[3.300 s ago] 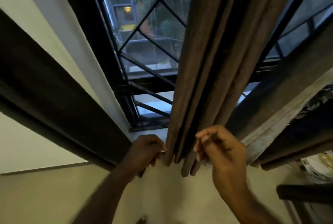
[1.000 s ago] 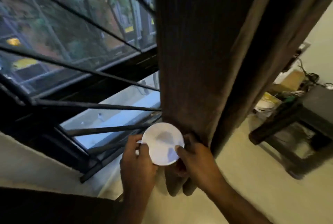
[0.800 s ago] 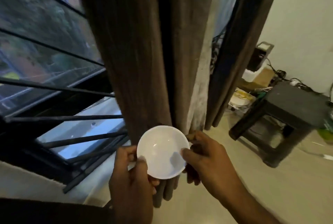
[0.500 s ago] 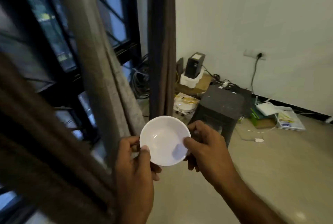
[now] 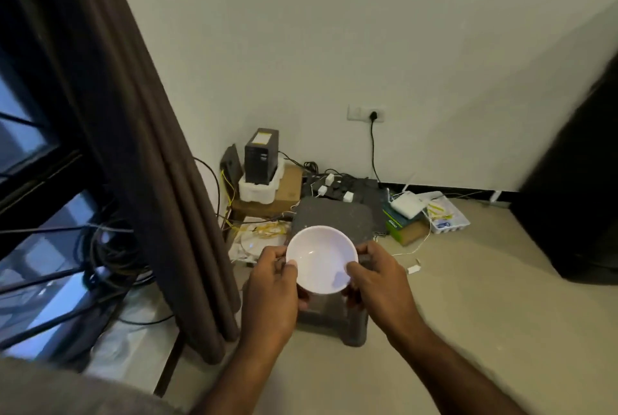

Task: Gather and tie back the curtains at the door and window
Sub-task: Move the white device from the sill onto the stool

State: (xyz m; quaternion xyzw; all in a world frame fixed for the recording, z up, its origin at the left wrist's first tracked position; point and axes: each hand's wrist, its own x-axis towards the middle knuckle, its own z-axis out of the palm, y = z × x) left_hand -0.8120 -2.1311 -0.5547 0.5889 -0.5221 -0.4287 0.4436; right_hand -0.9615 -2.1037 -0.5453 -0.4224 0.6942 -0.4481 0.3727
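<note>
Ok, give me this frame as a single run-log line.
left hand: grips white bowl rim | right hand: grips opposite rim | brown curtain: hangs to floor, no tie visible | dark stool: on floor behind bowl

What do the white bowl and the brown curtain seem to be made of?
The bowl looks like glossy white ceramic or hard plastic: smooth, with a bright highlight inside. The curtain looks like thick matte brown cloth, hanging in soft vertical folds.

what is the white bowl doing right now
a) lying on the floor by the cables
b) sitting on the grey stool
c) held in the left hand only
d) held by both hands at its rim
d: the white bowl is gripped at its rim by the left hand and the right hand, above the grey stool.
</note>
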